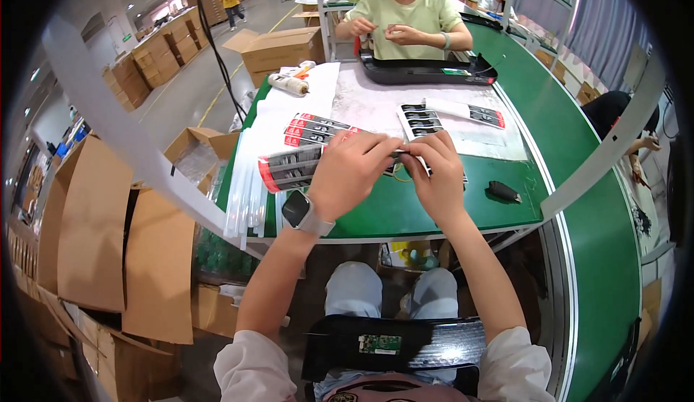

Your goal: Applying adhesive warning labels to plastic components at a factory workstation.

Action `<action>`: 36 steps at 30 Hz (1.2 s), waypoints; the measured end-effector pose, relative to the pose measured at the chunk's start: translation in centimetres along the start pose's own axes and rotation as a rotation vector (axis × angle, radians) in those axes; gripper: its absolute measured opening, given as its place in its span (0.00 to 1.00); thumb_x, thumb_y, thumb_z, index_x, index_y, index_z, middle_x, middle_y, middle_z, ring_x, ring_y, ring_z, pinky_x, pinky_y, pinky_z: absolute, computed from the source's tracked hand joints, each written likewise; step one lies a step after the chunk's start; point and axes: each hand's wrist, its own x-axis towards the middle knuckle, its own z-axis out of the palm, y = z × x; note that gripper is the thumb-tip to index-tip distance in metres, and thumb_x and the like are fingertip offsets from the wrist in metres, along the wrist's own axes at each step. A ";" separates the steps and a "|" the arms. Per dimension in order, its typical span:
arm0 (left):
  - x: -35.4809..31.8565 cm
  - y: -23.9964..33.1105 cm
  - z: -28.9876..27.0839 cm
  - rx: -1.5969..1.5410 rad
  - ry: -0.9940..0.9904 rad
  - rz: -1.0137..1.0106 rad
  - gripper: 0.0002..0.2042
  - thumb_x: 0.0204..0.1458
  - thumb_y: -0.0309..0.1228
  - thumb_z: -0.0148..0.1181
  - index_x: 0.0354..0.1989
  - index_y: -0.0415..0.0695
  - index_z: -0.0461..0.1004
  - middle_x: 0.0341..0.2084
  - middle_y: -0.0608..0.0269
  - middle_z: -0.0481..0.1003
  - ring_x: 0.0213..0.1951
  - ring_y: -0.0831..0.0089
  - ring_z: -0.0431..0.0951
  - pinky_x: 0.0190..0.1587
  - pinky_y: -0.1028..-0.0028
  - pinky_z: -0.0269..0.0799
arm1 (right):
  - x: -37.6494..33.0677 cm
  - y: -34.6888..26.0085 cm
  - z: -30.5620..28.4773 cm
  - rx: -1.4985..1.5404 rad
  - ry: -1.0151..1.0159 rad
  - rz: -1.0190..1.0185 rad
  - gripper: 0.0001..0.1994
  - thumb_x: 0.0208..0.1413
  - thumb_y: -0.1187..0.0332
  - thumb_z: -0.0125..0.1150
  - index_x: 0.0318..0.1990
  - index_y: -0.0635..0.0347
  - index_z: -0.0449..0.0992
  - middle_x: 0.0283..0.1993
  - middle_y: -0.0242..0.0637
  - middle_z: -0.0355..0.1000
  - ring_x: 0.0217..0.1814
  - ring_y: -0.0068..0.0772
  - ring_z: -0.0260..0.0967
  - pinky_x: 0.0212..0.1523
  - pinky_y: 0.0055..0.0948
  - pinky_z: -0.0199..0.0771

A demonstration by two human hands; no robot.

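Note:
My left hand (354, 170) and my right hand (435, 167) meet above the green table (405, 214), both pinching a small dark part (400, 155) with thin wires between the fingertips. A watch sits on my left wrist. Under my hands lie printed label cards (293, 167) in red, white and black. A black tray with a small green circuit board (379, 343) rests on my lap.
More label strips (463, 113) lie on a white sheet farther back. A small black part (504, 191) rests at the table's right. Across the table a person in a light green shirt handles a black tray (426, 69). Cardboard boxes (116, 243) stand to the left; a green conveyor (600, 221) runs right.

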 end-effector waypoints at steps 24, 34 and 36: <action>0.0 -2.9 4.2 -0.672 -0.215 -0.699 0.19 0.53 0.44 0.61 0.32 0.37 0.81 0.20 0.51 0.77 0.24 0.77 0.74 0.29 0.71 0.67 | -3.1 -0.4 -1.7 -0.158 0.098 -0.239 0.11 0.37 0.75 0.70 0.32 0.60 0.76 0.42 0.37 0.70 0.44 0.43 0.70 0.35 0.36 0.73; 3.1 -8.3 5.8 0.384 0.439 -0.381 0.15 0.53 0.39 0.57 0.39 0.38 0.75 0.32 0.54 0.76 0.36 0.53 0.76 0.41 0.58 0.70 | -14.8 -6.9 -10.8 0.086 -0.306 0.473 0.08 0.37 0.77 0.68 0.27 0.60 0.76 0.36 0.39 0.67 0.41 0.42 0.67 0.41 0.34 0.66; 0.5 -2.9 4.3 0.126 0.392 -0.091 0.11 0.51 0.34 0.58 0.37 0.39 0.73 0.28 0.57 0.73 0.35 0.55 0.74 0.40 0.60 0.70 | -18.7 -7.4 -13.0 0.113 -0.284 0.740 0.07 0.37 0.78 0.67 0.28 0.61 0.77 0.36 0.38 0.68 0.41 0.38 0.68 0.41 0.30 0.67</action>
